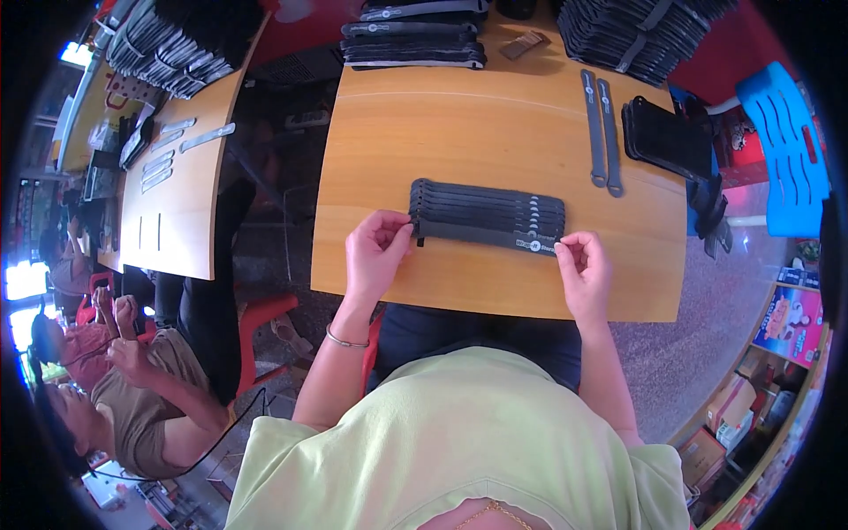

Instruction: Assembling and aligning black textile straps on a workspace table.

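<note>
A row of dark grey fabric straps (pixel 481 205) lies overlapped on the wooden table (pixel 424 115) in front of me. Each has a small white print towards its right end. At the near side of the row, the front strap (pixel 477 238) runs between my hands. My left hand (pixel 378 252) pinches its left end, beside a small black tab. The right end is between the thumb and fingers of my right hand (pixel 583 269), which are closed on its corner. Two more straps (pixel 601 132) lie lengthwise at the right of the table.
Stacked dark straps (pixel 413 40) and a bundled pile (pixel 632 35) stand at the far edge, with a small brown block (pixel 525 45) between. A black stack (pixel 669 137) sits at the right edge, near a blue plastic chair back (pixel 782 146). Left, co-workers sit by another table (pixel 190 212).
</note>
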### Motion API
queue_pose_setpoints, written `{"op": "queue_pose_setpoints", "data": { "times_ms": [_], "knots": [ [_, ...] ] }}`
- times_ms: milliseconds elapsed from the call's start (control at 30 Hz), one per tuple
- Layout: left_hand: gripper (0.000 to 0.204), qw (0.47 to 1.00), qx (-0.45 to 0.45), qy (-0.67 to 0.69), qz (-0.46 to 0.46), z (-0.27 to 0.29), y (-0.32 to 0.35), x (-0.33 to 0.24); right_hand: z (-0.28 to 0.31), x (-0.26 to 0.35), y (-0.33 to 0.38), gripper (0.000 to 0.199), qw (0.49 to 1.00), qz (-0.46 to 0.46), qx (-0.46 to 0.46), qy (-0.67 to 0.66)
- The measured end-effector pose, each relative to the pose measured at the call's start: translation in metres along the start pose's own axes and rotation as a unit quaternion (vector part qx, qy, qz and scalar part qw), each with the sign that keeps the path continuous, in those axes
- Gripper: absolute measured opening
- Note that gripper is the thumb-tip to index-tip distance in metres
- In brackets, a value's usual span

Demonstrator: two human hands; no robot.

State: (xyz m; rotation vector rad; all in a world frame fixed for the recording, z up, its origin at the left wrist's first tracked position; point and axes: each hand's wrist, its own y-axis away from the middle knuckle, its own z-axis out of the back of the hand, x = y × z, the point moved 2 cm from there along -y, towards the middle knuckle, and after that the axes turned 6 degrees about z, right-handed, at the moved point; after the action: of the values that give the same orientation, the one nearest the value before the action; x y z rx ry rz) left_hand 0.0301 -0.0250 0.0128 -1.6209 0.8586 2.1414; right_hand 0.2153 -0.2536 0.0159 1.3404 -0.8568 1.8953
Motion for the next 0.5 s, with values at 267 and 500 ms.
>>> {"op": "queue_pose_setpoints", "data": {
  "times_ms": [267,500],
  "knots": [
    [0.006,1.0,-0.016,-0.005,0.009,-0.0003,-0.0008,-0.0033,-0.0035,0.0013,-0.0008,0.011,1.0,0.008,-0.009,0.015],
    [0.006,1.0,-0.019,-0.018,0.003,-0.0007,-0.0017,-0.0034,-0.0044,0.004,-0.0019,0.016,0.999,0.01,-0.02,0.033]
  ]
}}
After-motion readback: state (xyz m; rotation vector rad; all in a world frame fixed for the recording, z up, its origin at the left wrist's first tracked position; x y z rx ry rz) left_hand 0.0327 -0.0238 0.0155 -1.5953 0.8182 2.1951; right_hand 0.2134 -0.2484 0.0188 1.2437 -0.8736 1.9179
